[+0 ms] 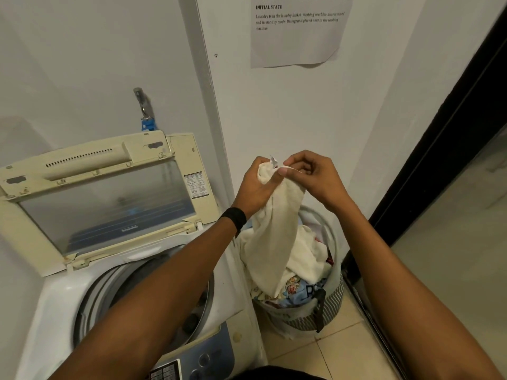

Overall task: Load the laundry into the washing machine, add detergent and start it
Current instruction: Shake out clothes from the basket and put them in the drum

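The washing machine (68, 292) sits at left, lid (104, 198) raised. My left hand (253, 187) (black band on its wrist) and right hand (315, 178) both pinch a cream towel (274, 234) by its top edge, hanging above the laundry basket (333, 300).

Pale tiled floor (337, 355) is seen at 5 o'clock. A striped laundry basket (330, 308), heaped with clothes, is stood on it, just beside the washing machine (236, 286) at 7 o'clock.
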A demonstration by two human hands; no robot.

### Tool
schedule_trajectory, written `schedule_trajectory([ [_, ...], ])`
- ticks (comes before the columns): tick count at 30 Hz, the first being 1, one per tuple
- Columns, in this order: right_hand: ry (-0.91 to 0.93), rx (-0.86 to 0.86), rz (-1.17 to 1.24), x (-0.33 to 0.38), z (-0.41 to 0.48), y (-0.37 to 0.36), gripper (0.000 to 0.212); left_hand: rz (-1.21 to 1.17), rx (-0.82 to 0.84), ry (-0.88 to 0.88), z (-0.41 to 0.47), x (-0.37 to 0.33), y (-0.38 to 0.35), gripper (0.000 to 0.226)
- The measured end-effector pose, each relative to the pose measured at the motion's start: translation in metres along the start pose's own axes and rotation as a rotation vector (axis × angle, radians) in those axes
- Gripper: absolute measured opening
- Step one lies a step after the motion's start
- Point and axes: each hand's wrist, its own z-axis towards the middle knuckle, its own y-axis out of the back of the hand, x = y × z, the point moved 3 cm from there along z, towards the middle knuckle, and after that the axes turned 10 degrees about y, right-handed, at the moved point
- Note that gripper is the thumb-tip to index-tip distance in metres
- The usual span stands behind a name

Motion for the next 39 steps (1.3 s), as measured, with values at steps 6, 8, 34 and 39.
schedule_trajectory([
  [6, -0.007, -0.107, 0.107, -0.001, 0.011, -0.007, 0.014, -0.014, 0.105, 0.026, 0.005, -0.008, -0.004, 0.042],
  [8, -0.033, -0.147, 0.167, -0.012, 0.006, -0.007, 0.019, -0.041, 0.041, 0.031, 0.007, -0.01, -0.003, 0.029],
  [34, -0.047, 0.055, 0.077, -0.005, 0.005, -0.013, 0.032, 0.263, 0.023, -0.095, 0.004, -0.002, 0.018, 0.058],
  [39, -0.207, 0.069, 0.309, -0.02, -0.002, -0.017, 0.036, 0.202, 0.166, -0.007, 0.001, -0.002, 0.009, 0.068],
])
